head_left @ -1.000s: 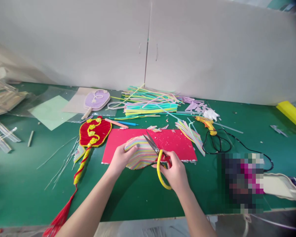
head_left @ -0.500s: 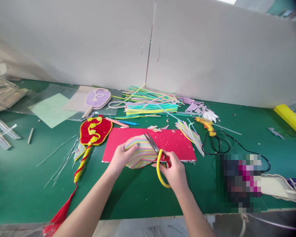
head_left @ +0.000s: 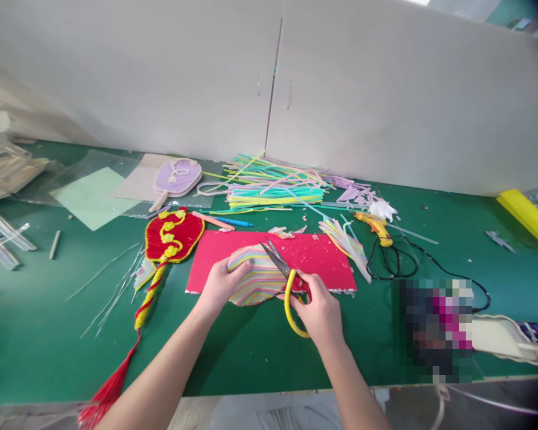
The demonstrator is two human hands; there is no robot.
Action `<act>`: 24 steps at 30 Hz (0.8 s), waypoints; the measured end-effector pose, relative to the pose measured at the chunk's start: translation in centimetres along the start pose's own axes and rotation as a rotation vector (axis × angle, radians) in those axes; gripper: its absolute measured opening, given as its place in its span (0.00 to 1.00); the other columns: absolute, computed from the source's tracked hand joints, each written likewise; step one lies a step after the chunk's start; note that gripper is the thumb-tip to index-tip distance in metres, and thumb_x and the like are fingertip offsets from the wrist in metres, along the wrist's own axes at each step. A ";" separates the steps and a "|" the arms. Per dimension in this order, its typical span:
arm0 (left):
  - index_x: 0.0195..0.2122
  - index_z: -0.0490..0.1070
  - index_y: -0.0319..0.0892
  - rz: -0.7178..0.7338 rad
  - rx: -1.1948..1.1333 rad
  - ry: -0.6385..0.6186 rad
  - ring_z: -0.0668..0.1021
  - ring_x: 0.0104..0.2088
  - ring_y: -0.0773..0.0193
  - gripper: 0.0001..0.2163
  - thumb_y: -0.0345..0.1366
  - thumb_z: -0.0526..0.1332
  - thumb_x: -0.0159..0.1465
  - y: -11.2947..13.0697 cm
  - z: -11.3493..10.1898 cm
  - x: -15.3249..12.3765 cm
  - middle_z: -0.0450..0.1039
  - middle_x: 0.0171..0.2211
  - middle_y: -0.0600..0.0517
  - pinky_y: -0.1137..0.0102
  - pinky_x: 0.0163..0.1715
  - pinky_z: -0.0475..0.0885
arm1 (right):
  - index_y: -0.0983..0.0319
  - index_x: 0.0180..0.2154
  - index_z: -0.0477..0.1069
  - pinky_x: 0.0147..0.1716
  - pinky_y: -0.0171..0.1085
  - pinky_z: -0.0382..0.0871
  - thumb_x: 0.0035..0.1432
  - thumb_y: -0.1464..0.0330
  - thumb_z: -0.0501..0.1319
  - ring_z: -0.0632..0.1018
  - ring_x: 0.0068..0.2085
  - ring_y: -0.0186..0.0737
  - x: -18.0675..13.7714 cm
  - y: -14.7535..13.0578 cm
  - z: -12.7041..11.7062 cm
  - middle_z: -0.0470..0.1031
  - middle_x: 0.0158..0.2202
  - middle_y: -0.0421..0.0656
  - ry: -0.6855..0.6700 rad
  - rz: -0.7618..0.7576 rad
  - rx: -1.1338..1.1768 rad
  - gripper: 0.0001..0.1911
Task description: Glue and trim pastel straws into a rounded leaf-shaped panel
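Note:
My left hand pinches the left side of a rounded, pastel-striped piece, its thumb lying on top. In my right hand is a pair of scissors with yellow and red handles. The scissor blades are slightly parted and lie at the upper right edge of the striped piece. Whether that edge sits between the blades I cannot tell. Beneath both lies a red sheet sprinkled with small scraps. To the left rests a red fan with yellow trim, a wrapped handle and a red tassel.
Pipe cleaners in pastel colours are heaped at the back of the green table. A yellow glue gun with a black cord lies to the right. A purple fan sits back left, near a pale green sheet.
The scissors have shifted very slightly left, and their handles have turned a little. My left hand keeps the striped piece in nearly the same place.

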State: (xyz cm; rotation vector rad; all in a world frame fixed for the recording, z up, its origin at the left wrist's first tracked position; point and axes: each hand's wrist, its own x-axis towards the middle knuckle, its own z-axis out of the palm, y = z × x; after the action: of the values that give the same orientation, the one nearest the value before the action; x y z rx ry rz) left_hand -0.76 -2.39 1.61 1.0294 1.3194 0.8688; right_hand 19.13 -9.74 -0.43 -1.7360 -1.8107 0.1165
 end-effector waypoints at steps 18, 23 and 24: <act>0.43 0.75 0.34 0.091 0.054 -0.037 0.79 0.45 0.46 0.24 0.50 0.64 0.54 -1.0 -0.3 0.7 0.79 0.42 0.44 0.61 0.41 0.75 | 0.62 0.45 0.68 0.32 0.34 0.70 0.58 0.60 0.59 0.79 0.37 0.42 -0.2 0.2 0.1 0.77 0.36 0.47 -0.054 0.025 0.039 0.16; 0.42 0.74 0.34 0.072 0.059 -0.009 0.79 0.43 0.45 0.23 0.49 0.64 0.55 -0.8 -0.2 0.5 0.79 0.41 0.43 0.61 0.39 0.76 | 0.62 0.46 0.65 0.31 0.36 0.71 0.56 0.57 0.60 0.79 0.41 0.45 0.1 -0.2 -0.4 0.75 0.40 0.48 -0.087 0.092 0.034 0.20; 0.42 0.74 0.34 0.068 0.062 -0.006 0.79 0.43 0.45 0.23 0.50 0.64 0.54 -0.7 -0.2 0.4 0.80 0.41 0.43 0.61 0.39 0.76 | 0.62 0.47 0.64 0.31 0.36 0.71 0.55 0.56 0.60 0.79 0.41 0.46 0.1 -0.3 -0.4 0.75 0.40 0.48 -0.094 0.112 0.023 0.22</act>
State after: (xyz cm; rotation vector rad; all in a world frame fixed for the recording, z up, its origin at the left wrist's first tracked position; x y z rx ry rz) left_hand -0.99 -2.24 0.78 1.1294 1.3195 0.8797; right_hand 19.11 -9.81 0.12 -1.8428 -1.7706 0.2685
